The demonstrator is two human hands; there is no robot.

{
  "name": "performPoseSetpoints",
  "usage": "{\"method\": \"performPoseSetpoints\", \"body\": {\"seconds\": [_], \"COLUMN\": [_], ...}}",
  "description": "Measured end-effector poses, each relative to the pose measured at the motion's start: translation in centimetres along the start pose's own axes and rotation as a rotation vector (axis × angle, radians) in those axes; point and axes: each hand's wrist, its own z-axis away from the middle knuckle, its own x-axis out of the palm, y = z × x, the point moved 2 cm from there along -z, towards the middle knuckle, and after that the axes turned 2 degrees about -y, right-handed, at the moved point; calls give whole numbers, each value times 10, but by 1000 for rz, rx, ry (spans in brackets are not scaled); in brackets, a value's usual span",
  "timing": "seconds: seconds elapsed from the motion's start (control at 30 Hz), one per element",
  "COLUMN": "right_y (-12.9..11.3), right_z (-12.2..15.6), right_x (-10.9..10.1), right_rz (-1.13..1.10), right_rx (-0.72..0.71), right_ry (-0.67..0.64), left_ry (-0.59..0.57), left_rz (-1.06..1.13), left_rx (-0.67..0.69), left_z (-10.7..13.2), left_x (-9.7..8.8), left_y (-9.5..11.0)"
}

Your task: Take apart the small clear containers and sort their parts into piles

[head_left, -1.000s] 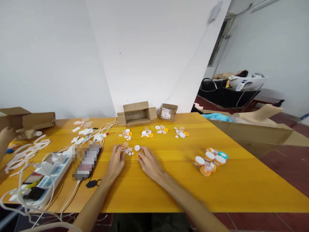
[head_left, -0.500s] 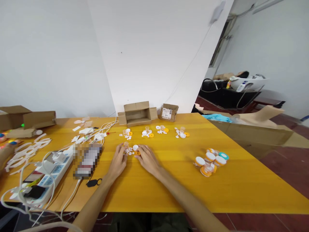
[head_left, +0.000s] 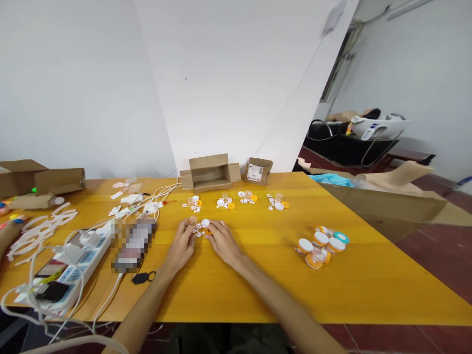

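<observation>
Both of my hands rest on the yellow table around a small pile of white and orange plastic parts. My left hand lies palm down with its fingers stretched toward the pile's left side. My right hand lies on the pile's right side, fingertips at the parts; what its fingers touch is too small to name. A white round cap sits at the top of the pile.
Further back lie several similar part piles, an open cardboard box and a smaller box. Capped orange and white jars stand at right. A power strip, cables and a phone lie at left. Another person's hand shows at far left.
My hands have drawn closer together around the pile, the right one sliding left. At far left, the other person's hand has dropped lower.
</observation>
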Motion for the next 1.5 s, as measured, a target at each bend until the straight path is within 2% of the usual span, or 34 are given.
{"method": "performPoseSetpoints", "body": {"seconds": [0.13,0.37,0.8,1.07,1.2,1.37,1.5], "right_y": [2,8,9,16,26,41,53], "right_z": [4,26,75,108,128,145,143], "right_x": [4,3,-24,-58,-72,-98,-131], "right_rz": [-50,-58,116,146,220,468,705], "right_rx": [-2,27,29,27,7,-44,97], "right_ry": [-5,-11,-36,-51,39,244,421], "left_ry": [-9,50,75,83,110,121,92], "left_rz": [12,57,-7,24,31,-5,-29], "left_rx": [-13,-85,-108,-110,-57,22,41], "left_z": [0,1,-1,-3,-4,-4,-3], "left_x": [-1,-6,-5,-8,-10,-7,-4], "left_y": [2,4,0,8,17,23,25]}}
